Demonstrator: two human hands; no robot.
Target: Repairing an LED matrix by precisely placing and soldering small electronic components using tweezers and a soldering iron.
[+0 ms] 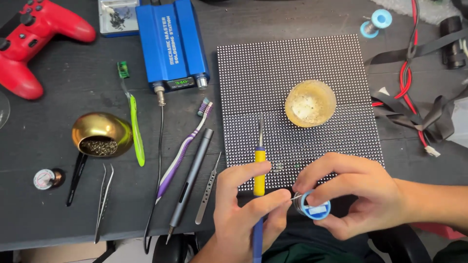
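The left hand (243, 207) holds a clenched grip on a yellow-and-blue soldering iron (259, 168), its tip resting on the near edge of the dotted LED panel (292, 68). Just right, the right hand (351, 192) pinches a blue solder spool (312, 207) above the counter (58, 214) edge.

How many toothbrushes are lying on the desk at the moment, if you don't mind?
2: a green toothbrush beside the gold bowl, and a purple toothbrush left of the dotted panel. None seems hidden.
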